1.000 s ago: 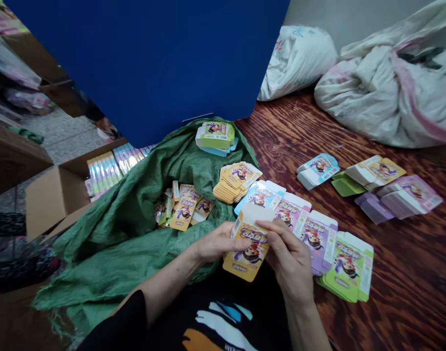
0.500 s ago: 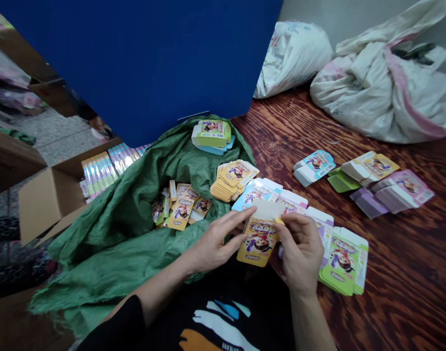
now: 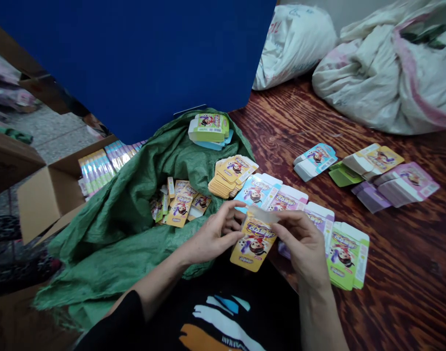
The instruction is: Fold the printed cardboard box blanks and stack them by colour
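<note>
Between my two hands is a small yellow card box (image 3: pixel 255 241) with a cartoon girl printed on it, its pale top flap raised. My left hand (image 3: pixel 217 231) grips the box's left side between thumb and fingers. At the upper right edge, by the flap, my right hand (image 3: pixel 304 243) pinches it. Just beyond lie flat boxes in light blue (image 3: pixel 255 190), pink (image 3: pixel 287 199) and green (image 3: pixel 343 256). A fanned stack of yellow flat boxes (image 3: pixel 233 174) sits on the rim of the green sack (image 3: pixel 128 248).
Inside the sack are several yellow boxes (image 3: pixel 181 207). Stacks of blue (image 3: pixel 316 158), yellow (image 3: pixel 382 160) and pink boxes (image 3: pixel 413 180) stand on the wooden table (image 3: pixel 402 258). White sacks (image 3: pixel 296 44) are behind. A blue panel (image 3: pixel 153 58) rises ahead; an open carton (image 3: pixel 40 200) is at left.
The yellow box has tilted, its lower end swinging slightly left. Its top flap has bent toward the right, under my right hand. My view has shifted a little.
</note>
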A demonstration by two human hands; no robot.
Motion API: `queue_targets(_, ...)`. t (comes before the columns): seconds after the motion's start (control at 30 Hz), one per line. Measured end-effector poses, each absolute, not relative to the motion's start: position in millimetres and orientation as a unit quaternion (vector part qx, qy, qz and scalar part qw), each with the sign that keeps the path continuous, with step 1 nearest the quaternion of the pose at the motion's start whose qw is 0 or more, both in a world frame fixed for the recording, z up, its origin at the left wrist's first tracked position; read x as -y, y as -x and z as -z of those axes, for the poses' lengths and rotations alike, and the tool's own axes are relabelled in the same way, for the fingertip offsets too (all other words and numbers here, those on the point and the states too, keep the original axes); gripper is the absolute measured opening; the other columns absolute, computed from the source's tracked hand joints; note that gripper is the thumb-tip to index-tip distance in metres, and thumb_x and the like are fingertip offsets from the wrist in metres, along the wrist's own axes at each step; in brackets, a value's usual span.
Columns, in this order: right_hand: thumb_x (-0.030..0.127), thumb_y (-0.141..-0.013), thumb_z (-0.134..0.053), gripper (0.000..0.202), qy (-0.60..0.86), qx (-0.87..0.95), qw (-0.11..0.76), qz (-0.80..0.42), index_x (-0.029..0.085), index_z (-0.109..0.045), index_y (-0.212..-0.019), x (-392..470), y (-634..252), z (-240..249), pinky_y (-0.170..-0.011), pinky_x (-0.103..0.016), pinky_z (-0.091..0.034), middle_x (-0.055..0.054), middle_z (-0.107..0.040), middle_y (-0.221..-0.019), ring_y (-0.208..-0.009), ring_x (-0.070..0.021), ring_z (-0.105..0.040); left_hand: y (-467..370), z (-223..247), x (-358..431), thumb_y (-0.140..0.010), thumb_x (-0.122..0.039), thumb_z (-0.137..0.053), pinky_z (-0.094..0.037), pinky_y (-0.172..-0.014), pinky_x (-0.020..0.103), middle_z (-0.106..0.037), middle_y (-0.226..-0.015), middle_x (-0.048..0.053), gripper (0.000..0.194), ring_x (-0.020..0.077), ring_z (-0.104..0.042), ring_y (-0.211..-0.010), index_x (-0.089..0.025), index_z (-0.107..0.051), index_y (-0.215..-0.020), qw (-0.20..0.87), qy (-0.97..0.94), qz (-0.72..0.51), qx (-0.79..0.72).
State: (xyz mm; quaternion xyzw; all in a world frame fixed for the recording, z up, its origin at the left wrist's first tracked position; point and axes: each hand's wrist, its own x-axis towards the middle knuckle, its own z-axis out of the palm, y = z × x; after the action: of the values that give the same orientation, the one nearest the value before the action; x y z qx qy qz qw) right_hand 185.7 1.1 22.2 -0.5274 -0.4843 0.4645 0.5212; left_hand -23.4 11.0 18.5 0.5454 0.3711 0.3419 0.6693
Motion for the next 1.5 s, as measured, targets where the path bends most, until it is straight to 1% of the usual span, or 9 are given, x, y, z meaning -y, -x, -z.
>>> queue_targets(0.13, 0.025, -0.089, -0.073, 0.002, 0.53, 0.526, 0.515, -0.421, 0.027, -0.074, -0.089, 1.2, -188.7, -15.9, -0.076, -0.027, -0.057, -0.002, -0.078, -0.096, -0.086, -0.0172, -0.072, 22.7, -16.9, -11.0, -0.095, -0.019, -0.06, -0.055, -0.078, 0.027, -0.064, -0.119, 0.008, 0.045, 0.0145, -0.066, -0.092, -0.024, -0.044, -0.136, 0.634, -0.58, -0.332, -0.39)
queue_targets(0.27, 0.022, -0.089, -0.072, 0.006, 0.501, 0.605, 0.486, -0.383, 0.027, -0.074, -0.088, 0.3, -189.7, -17.8, -0.081, -0.03, -0.056, -0.004, -0.079, -0.102, -0.096, -0.0197, -0.072, 24.1, -12.1, -13.0, -0.095, -0.018, -0.059, -0.055, -0.078, 0.027, -0.064, -0.121, 0.009, 0.047, 0.0148, -0.066, -0.092, -0.025, -0.044, -0.139, 0.615, -0.595, -0.33, -0.398)
queue_targets(0.37, 0.022, -0.087, -0.072, 0.006, 0.498, 0.62, 0.464, -0.391, 0.026, -0.076, -0.085, -0.9, -190.6, -19.5, -0.079, -0.03, -0.056, -0.004, -0.079, -0.099, -0.092, -0.0198, -0.073, 26.8, -10.1, -14.0, -0.096, -0.018, -0.058, -0.056, -0.082, 0.029, -0.065, -0.124, 0.009, 0.05, 0.0156, -0.066, -0.094, -0.025, -0.043, -0.142, 0.587, -0.631, -0.316, -0.399)
queue_targets(0.57, 0.031, -0.081, -0.077, 0.008, 0.584, 0.547, 0.445, -0.402, 0.023, -0.079, -0.083, -0.9, -192.1, -17.1, -0.063, -0.027, -0.052, -0.002, -0.077, -0.078, -0.069, -0.0174, -0.068, 28.3, -11.0, -11.6, -0.097, -0.017, -0.054, -0.054, -0.092, 0.033, -0.067, -0.122, 0.008, 0.047, 0.0176, -0.067, -0.099, -0.024, -0.046, -0.143, 0.566, -0.672, -0.291, -0.38)
queue_targets(0.77, 0.041, -0.081, -0.08, 0.02, 0.531, 0.573, 0.409, -0.472, 0.022, -0.08, -0.074, -8.9, -204.1, -21.1, -0.07, -0.034, -0.058, -0.007, -0.08, -0.081, -0.076, -0.0231, -0.073, 25.9, -7.0, -10.2, -0.097, -0.02, -0.055, -0.056, -0.088, 0.033, -0.067, -0.121, 0.008, 0.046, 0.0174, -0.066, -0.096, -0.024, -0.048, -0.143, 0.577, -0.667, -0.281, -0.38)
queue_targets(0.93, 0.035, -0.09, -0.073, 0.013, 0.512, 0.613, 0.423, -0.428, 0.028, -0.084, -0.091, -0.1, -204.3, -19.2, -0.083, -0.038, -0.06, -0.007, -0.081, -0.098, -0.093, -0.0244, -0.075, 25.8, -5.3, -13.4, -0.096, -0.018, -0.056, -0.056, -0.081, 0.029, -0.066, -0.12, 0.009, 0.048, 0.0165, -0.066, -0.092, -0.023, -0.047, -0.143, 0.605, -0.632, -0.294, -0.385)
queue_targets(1.1, 0.023, -0.093, -0.07, 0.019, 0.512, 0.634, 0.437, -0.381, 0.032, -0.082, -0.104, 11.5, -197.3, -9.7, -0.087, -0.036, -0.06, -0.005, -0.079, -0.107, -0.101, -0.0218, -0.073, 29.7, -4.4, -17.1, -0.098, -0.02, -0.054, -0.056, -0.087, 0.033, -0.065, -0.128, 0.01, 0.05, 0.0174, -0.067, -0.095, -0.023, -0.048, -0.147, 0.592, -0.651, -0.292, -0.376)
queue_targets(1.33, 0.028, -0.095, -0.067, 0.017, 0.481, 0.639, 0.405, -0.444, 0.029, -0.082, -0.103, 5.4, -191.6, -10.2, -0.083, -0.035, -0.061, -0.007, -0.078, -0.101, -0.096, -0.0221, -0.074, 40.1, -12.6, -21.4, -0.099, -0.021, -0.053, -0.056, -0.091, 0.033, -0.071, -0.122, 0.009, 0.036, 0.0194, -0.067, -0.101, -0.023, -0.063, -0.134, 0.555, -0.71, -0.258, -0.348)
queue_targets(1.5, 0.034, -0.095, -0.064, 0.021, 0.488, 0.656, 0.355, -0.453, 0.027, -0.081, -0.106, -5.1, -184.8, -17.2, -0.081, -0.035, -0.059, -0.006, -0.08, -0.1, -0.092, -0.022, -0.075, 98.9, -26.0, -29.5, -0.098, -0.035, -0.06, -0.055, -0.097, 0.035, -0.071, -0.131, 0.009, 0.036, 0.0244, -0.067, -0.114, -0.025, -0.067, -0.131, 0.541, -0.677, -0.26, -0.426)
